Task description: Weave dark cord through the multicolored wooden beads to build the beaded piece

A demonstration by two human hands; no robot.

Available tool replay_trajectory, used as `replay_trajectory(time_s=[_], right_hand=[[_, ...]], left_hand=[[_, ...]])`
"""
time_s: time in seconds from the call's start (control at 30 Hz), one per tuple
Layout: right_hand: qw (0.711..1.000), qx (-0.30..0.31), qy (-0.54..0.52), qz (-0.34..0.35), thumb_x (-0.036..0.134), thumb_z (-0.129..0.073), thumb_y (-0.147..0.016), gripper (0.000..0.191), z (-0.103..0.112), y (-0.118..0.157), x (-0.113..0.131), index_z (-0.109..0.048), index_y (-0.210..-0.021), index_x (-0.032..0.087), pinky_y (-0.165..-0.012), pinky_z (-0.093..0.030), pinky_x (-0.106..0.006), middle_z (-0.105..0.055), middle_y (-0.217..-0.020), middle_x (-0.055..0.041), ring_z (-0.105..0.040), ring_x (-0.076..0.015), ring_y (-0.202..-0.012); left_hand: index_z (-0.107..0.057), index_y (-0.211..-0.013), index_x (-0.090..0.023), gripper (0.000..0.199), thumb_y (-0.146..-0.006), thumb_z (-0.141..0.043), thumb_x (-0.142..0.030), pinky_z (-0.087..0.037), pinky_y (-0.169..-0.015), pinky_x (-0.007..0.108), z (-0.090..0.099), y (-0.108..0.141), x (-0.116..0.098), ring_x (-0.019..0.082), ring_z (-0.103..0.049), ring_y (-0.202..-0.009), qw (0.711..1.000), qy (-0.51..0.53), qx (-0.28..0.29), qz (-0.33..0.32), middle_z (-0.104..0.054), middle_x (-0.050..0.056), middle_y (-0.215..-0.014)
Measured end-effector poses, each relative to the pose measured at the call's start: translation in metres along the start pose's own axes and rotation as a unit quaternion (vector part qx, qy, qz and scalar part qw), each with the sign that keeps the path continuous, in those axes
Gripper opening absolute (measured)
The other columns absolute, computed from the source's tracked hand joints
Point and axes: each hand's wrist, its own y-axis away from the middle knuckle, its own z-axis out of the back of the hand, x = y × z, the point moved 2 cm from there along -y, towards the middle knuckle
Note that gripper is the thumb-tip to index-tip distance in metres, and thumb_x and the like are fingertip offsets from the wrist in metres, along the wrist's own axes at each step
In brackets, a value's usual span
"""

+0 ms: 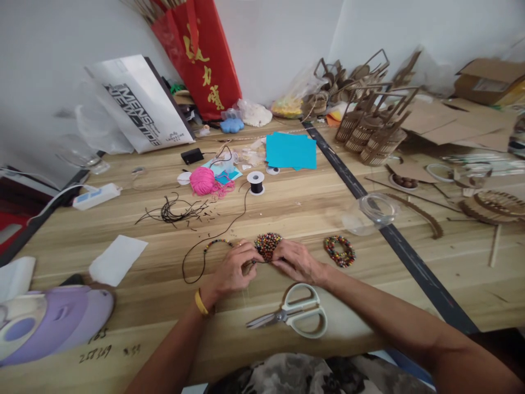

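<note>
Both hands meet over the near middle of the table, pinching a thin black cord (266, 262) that spans the gap between them. My left hand (238, 265) has its fingertips closed on the cord; a row of colourful beads (217, 242) strung on it curves out behind that hand. My right hand (298, 261) is closed on the cord's other side. Just beyond the fingers lies a heap of multicoloured beads (267, 243). The cord loops left and runs back toward a white spool (256, 183) wound with black cord. Pale-handled scissors (289, 316) lie in front of my hands.
To the right sits a coil of strung beads (339, 251). Cut black cord pieces (174, 210), pink yarn (202, 180) and blue sheets (291, 151) lie farther back. Small wooden baskets (373, 128) stand at the back right. A purple-and-white device (61, 323) occupies the left front.
</note>
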Motion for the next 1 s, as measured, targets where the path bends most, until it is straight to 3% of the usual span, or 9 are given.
replay_trajectory(time_s=[0.13, 0.27, 0.43, 0.67, 0.83, 1.0], right_hand=[[1.000, -0.001, 0.002, 0.000, 0.018, -0.047, -0.092, 0.008, 0.000, 0.000, 0.000, -0.053, -0.088, 0.017, -0.066, -0.045, -0.028, -0.060, -0.077, -0.0061, -0.053, -0.0158, -0.072], [1.000, -0.001, 0.001, 0.001, 0.018, -0.048, -0.092, 0.008, -0.001, 0.000, 0.000, -0.053, -0.086, 0.017, -0.065, -0.045, -0.028, -0.060, -0.076, -0.0059, -0.053, -0.0156, -0.071], [1.000, 0.012, 0.008, 0.010, 0.019, -0.048, -0.093, 0.008, -0.001, 0.000, 0.002, -0.054, -0.089, 0.016, -0.067, -0.046, -0.029, -0.060, -0.079, -0.0067, -0.053, -0.0161, -0.074], [0.999, 0.023, 0.041, 0.024, 0.023, -0.046, -0.095, 0.013, -0.001, 0.001, 0.004, -0.057, -0.093, 0.016, -0.070, -0.046, -0.029, -0.061, -0.084, -0.0075, -0.055, -0.0163, -0.079], [0.998, 0.034, 0.040, 0.025, 0.021, -0.047, -0.094, 0.010, -0.001, 0.000, 0.005, -0.055, -0.093, 0.016, -0.069, -0.046, -0.028, -0.060, -0.083, -0.0071, -0.054, -0.0160, -0.078], [0.998, 0.048, 0.039, 0.022, 0.020, -0.045, -0.094, 0.008, -0.002, 0.002, 0.002, -0.053, -0.093, 0.016, -0.070, -0.046, -0.029, -0.059, -0.083, -0.0072, -0.054, -0.0164, -0.078]], left_hand=[[-0.064, -0.081, -0.016, 0.017, -0.072, -0.053, -0.006, -0.042, -0.085, 0.035, 0.005, 0.001, 0.001, 0.022, -0.052, -0.091, 0.997, -0.067, 0.032, -0.020, -0.061, 0.007, -0.083], [-0.061, -0.071, -0.015, 0.011, -0.078, -0.054, -0.012, -0.042, -0.085, 0.037, 0.007, 0.000, 0.000, 0.021, -0.053, -0.087, 0.997, -0.074, 0.017, -0.023, -0.062, 0.006, -0.077], [-0.064, -0.081, -0.014, 0.010, -0.084, -0.055, -0.017, -0.044, -0.081, 0.032, -0.002, 0.000, 0.000, 0.017, -0.057, -0.083, 0.999, 0.030, -0.031, 0.013, -0.065, 0.008, -0.083], [-0.064, -0.086, -0.012, 0.015, -0.076, -0.066, -0.023, -0.044, -0.060, 0.023, -0.022, 0.003, 0.004, 0.012, -0.055, -0.063, 0.969, 0.195, -0.004, 0.150, -0.064, 0.003, -0.071], [-0.063, -0.072, -0.012, 0.012, -0.076, -0.065, -0.024, -0.043, -0.059, 0.021, -0.025, 0.001, 0.003, 0.011, -0.054, -0.062, 0.963, 0.212, -0.008, 0.167, -0.062, 0.002, -0.067], [-0.063, -0.071, -0.012, 0.016, -0.077, -0.064, -0.027, -0.043, -0.058, 0.022, -0.024, -0.002, 0.004, 0.011, -0.053, -0.060, 0.956, 0.237, -0.009, 0.175, -0.062, 0.001, -0.065]])
